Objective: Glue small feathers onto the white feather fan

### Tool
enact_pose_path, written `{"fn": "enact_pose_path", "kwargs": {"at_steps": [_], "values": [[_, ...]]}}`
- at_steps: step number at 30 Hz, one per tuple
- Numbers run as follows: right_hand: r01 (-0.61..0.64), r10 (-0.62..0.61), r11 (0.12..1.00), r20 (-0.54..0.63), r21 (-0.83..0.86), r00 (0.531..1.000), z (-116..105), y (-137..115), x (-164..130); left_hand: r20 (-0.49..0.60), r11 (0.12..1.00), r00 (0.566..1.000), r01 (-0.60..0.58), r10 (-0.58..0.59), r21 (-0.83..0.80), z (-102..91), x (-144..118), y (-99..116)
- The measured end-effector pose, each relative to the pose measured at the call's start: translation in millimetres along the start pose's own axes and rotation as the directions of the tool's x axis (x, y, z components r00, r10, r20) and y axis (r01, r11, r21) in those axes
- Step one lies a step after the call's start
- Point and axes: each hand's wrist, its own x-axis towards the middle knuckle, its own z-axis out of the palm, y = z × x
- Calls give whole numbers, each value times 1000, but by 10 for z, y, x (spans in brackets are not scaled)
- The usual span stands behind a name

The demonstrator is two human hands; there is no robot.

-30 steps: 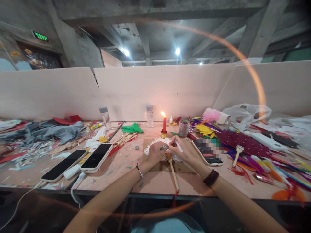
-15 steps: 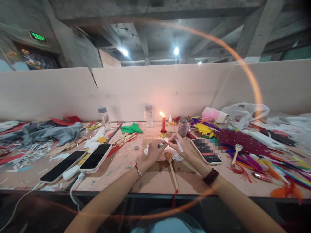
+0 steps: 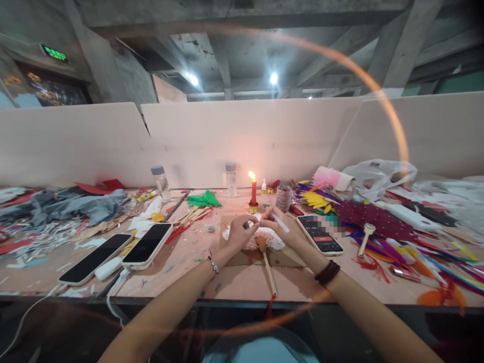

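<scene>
Both of my hands meet above a white feather fan (image 3: pixel 273 241) with a pale wooden handle (image 3: pixel 269 272) and a red cord at its end. My left hand (image 3: pixel 240 234) is closed in a pinch, with a small shiny metallic thing (image 3: pixel 249 225) at its fingers, too small to name. In my right hand (image 3: pixel 283 233) a slim white stick (image 3: pixel 280 222) lies between closed fingers. The fingertips of both hands are close together; what lies between them I cannot make out. Just behind them burns a red candle (image 3: pixel 253 193) in a gold holder (image 3: pixel 253 207).
Brown cardboard (image 3: pixel 242 258) lies under the fan. Two phones (image 3: pixel 148 245) lie to the left, another phone (image 3: pixel 320 235) on the right. Green feather fans (image 3: pixel 204 198), a bottle (image 3: pixel 231 180) and a jar (image 3: pixel 283 196) stand behind. Colourful feathers (image 3: pixel 401 249) crowd the right, scraps (image 3: pixel 75 206) the left.
The white stick in my right hand has tilted a little flatter, and the right fingers have shifted slightly. The whole view has moved slightly; the fan lies as before.
</scene>
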Motion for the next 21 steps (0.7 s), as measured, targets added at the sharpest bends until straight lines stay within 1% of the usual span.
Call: {"fn": "enact_pose_path", "kwargs": {"at_steps": [3,6,10,13,17,21], "values": [[4,-5,1000,33,21,999,-8,-42,6,3,1000,1000,1,-1,2,-10,11,-6],[-14,14,1000,38,-5,999,-26,-4,34,11,1000,1000,2,-2,14,-12,9,-10],[-41,46,994,50,-98,998,-52,69,56,20,999,1000,0,-1,34,-6,-14,-21],[-41,53,986,74,-159,996,-59,44,45,30,999,1000,2,-3,50,-1,-31,-35],[-28,52,968,90,-250,995,-58,-27,36,43,998,999,4,-7,69,7,-42,-56],[11,34,941,126,-338,991,-62,21,47,51,997,999,1,-5,79,17,-49,-71]]}}
